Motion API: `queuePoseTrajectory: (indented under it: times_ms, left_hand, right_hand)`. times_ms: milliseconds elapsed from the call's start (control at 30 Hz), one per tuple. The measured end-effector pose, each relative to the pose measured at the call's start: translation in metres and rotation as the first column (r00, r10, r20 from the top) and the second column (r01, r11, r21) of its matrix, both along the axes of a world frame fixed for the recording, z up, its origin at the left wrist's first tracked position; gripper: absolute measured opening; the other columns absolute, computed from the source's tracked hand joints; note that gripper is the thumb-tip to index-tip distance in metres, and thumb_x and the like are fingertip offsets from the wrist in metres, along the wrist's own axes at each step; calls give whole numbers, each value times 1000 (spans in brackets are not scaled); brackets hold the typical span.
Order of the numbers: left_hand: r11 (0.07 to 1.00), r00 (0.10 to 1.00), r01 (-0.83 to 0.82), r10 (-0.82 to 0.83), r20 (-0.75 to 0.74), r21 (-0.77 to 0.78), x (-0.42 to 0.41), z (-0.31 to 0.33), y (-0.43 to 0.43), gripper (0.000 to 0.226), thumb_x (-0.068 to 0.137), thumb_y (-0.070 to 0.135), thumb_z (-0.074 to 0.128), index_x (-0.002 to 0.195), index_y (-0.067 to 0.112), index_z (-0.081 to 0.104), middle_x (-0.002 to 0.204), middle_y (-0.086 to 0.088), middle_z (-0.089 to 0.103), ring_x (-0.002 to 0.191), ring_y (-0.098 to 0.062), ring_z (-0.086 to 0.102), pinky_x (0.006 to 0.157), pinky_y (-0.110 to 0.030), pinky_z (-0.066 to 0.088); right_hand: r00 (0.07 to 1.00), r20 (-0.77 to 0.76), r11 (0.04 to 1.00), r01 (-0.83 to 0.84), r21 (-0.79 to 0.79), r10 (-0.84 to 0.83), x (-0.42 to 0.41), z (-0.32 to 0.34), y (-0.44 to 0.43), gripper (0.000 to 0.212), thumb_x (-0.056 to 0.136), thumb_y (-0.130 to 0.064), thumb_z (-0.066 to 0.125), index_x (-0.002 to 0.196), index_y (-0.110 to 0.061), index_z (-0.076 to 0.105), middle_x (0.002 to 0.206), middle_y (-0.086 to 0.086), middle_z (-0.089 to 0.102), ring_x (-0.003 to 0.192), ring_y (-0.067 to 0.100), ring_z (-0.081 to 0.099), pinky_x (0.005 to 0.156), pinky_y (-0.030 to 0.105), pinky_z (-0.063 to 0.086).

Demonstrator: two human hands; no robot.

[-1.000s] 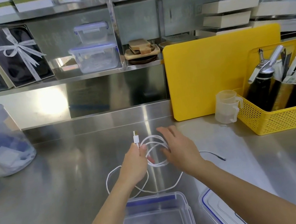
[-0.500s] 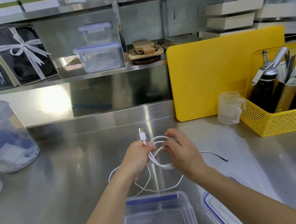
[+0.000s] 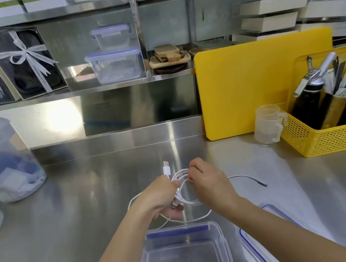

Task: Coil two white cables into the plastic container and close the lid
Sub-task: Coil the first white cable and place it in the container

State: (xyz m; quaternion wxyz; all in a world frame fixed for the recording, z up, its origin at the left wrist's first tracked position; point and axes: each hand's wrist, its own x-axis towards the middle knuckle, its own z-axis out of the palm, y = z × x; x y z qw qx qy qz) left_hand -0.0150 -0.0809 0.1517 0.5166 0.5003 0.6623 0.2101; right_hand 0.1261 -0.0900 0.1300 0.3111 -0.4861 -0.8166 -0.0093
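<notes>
My left hand [image 3: 160, 197] grips a bundle of white cable [image 3: 182, 188] loops just above the steel counter, with the USB plug [image 3: 166, 170] sticking up past my thumb. My right hand [image 3: 208, 181] pinches the top of the same coil from the right. Loose cable trails on the counter below my hands, and a thin end [image 3: 248, 179] with a dark tip runs off to the right. The clear plastic container [image 3: 217, 232] stands open and empty right in front of me. Its blue-rimmed lid [image 3: 254, 247] lies to its right, partly under my right forearm.
A yellow cutting board [image 3: 262, 82] leans against the back wall. A clear measuring cup [image 3: 268, 124] and a yellow basket [image 3: 332, 139] of utensils stand at the right. A lidded plastic jug [image 3: 0, 160] sits at the left. Shelves above hold containers and boxes.
My right hand has closed in from open fingers over the coil to pinching it. The loops have gathered tighter between both hands, and less loose cable lies on the counter.
</notes>
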Motion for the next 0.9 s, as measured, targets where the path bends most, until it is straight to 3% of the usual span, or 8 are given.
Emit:
queuePoseTrajectory:
  times_ms: [67, 200, 300, 400, 533, 667, 800, 900]
  left_hand:
    - [998, 998, -58, 57, 27, 28, 4, -3, 4, 19, 97, 14, 41, 98, -3, 50, 72, -18, 59, 54, -28, 65, 66, -46, 60]
    - [975, 896, -216, 220, 385, -53, 7, -5, 10, 13, 93, -5, 42, 97, -10, 53, 86, -20, 56, 74, -28, 61, 52, -33, 58]
    - [974, 864, -223, 215, 455, -37, 6, -7, 7, 15, 93, -6, 42, 89, -12, 56, 81, -21, 60, 68, -29, 66, 53, -32, 58]
    - [981, 902, -191, 169, 396, 17, 0, -12, 7, 24, 95, 1, 43, 75, -3, 56, 69, -14, 58, 58, -23, 62, 53, -31, 55]
    - [991, 974, -62, 35, 224, 117, -4, -13, 3, 22, 94, 2, 44, 76, 3, 57, 65, -12, 57, 51, -17, 60, 45, -25, 51]
    - [980, 989, 121, -133, 67, 159, -5, -16, -4, 22, 88, -4, 48, 72, 9, 56, 64, -8, 56, 48, -8, 57, 45, -16, 45]
    - [991, 987, 44, -63, 151, 123, -11, -21, -6, 16, 84, -10, 52, 84, 5, 58, 69, -9, 58, 64, -20, 59, 73, -35, 54]
    - [988, 962, -120, 91, 256, 99, -20, -19, -6, 14, 79, -12, 61, 90, -5, 63, 74, -15, 64, 58, -19, 65, 65, -27, 57]
  right_hand:
    - [997, -69, 999, 16, -50, -19, -4, -4, 2, 10, 74, 7, 66, 73, 3, 57, 76, 21, 59, 57, 33, 55, 45, 32, 42]
    - [896, -318, 901, 168, -401, -309, -5, -5, 13, 6, 90, -11, 52, 85, -7, 54, 84, 8, 57, 75, 25, 54, 68, 37, 46]
    - [821, -456, 897, 145, -416, -345, -6, -2, 18, 13, 91, -17, 53, 82, -7, 56, 78, 4, 56, 72, 19, 51, 64, 29, 42]
    - [742, -574, 891, 69, -449, -347, -6, 3, 22, 21, 82, -21, 66, 69, -11, 54, 70, 1, 54, 61, 12, 50, 55, 20, 39]
    - [885, -407, 900, 30, -435, -226, -6, -1, 21, 31, 73, -23, 75, 65, -26, 45, 77, -11, 41, 62, 4, 44, 52, 12, 33]
    - [893, -394, 873, -1, -488, -219, -6, -9, 22, 35, 73, -23, 76, 97, -21, 51, 91, -7, 47, 73, 7, 47, 61, 16, 37]
    - [937, -277, 799, 5, -601, -214, -1, -9, 23, 32, 74, -26, 75, 99, -13, 59, 88, 0, 58, 72, 11, 52, 60, 20, 41]
    - [927, -317, 763, -55, -644, -201, 0, -10, 20, 27, 73, -21, 76, 94, -12, 62, 85, 3, 65, 74, 14, 59, 67, 25, 50]
